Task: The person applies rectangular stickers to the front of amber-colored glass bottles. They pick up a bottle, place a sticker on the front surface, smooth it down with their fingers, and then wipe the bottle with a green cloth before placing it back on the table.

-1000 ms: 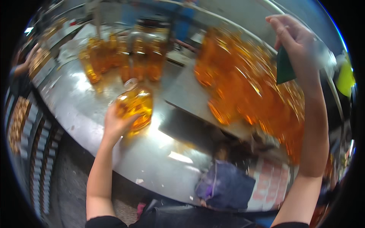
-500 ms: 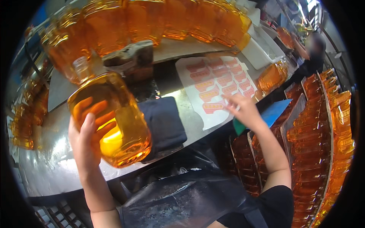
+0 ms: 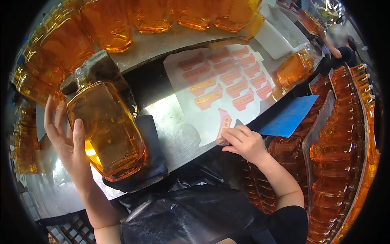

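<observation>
A flat glass bottle [image 3: 106, 132] of amber liquid lies on a folded dark cloth [image 3: 148, 138] at the bench's front, its neck pointing away to the left. My left hand [image 3: 67, 134] is beside the bottle's left side, open with fingers spread; its thumb is at the bottle's edge, and I cannot tell if it presses there. My right hand [image 3: 245, 142] pinches a pink label [image 3: 224, 125] by its lower end, just off the front of a white backing sheet [image 3: 183, 101]. Several more pink labels [image 3: 230, 77] stay in rows on that sheet.
Amber bottles [image 3: 107, 28] stand in a curved row along the back. Another bottle [image 3: 295, 68] is beyond the sheet, near a white bin [image 3: 280, 34]. Crates of bottles [image 3: 333, 162] and a blue panel [image 3: 290, 116] are at the right. A co-worker [image 3: 341, 49] is at the far right.
The bottle has come down onto the cloth, and my left hand has loosened from around it. My right hand has drawn a label off the sheet toward me.
</observation>
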The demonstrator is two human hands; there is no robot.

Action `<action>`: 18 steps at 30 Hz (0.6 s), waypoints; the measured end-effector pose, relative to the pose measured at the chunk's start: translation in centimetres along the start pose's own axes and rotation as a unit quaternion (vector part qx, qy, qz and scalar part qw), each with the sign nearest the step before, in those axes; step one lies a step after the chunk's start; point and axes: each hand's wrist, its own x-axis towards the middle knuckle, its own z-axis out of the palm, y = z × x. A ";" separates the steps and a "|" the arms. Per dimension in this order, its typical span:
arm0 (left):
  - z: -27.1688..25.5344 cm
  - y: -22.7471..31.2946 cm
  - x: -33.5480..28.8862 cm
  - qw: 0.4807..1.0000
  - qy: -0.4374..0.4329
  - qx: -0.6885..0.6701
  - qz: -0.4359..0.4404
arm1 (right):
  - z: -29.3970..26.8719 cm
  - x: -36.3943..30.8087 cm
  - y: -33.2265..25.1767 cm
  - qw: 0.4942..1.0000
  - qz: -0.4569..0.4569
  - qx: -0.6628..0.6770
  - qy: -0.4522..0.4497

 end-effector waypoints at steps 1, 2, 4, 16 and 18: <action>-0.6 0.3 0.7 0.989 -0.067 0.110 0.078 | 0.2 0.2 -0.1 1.000 -0.002 -0.001 0.013; -1.4 0.7 1.3 0.954 -0.134 0.219 0.151 | 0.4 0.0 -0.2 1.000 -0.005 -0.001 0.026; -1.8 1.8 -0.3 0.901 -0.250 0.301 0.188 | -0.6 0.1 -0.6 0.995 0.046 0.083 0.020; -2.5 -0.7 -6.0 0.967 -0.202 0.144 0.051 | -6.9 21.9 -9.4 0.943 -0.291 0.081 0.138; -3.3 0.5 -5.3 0.956 -0.233 0.170 0.053 | -5.8 21.7 -10.2 0.943 -0.311 0.041 0.113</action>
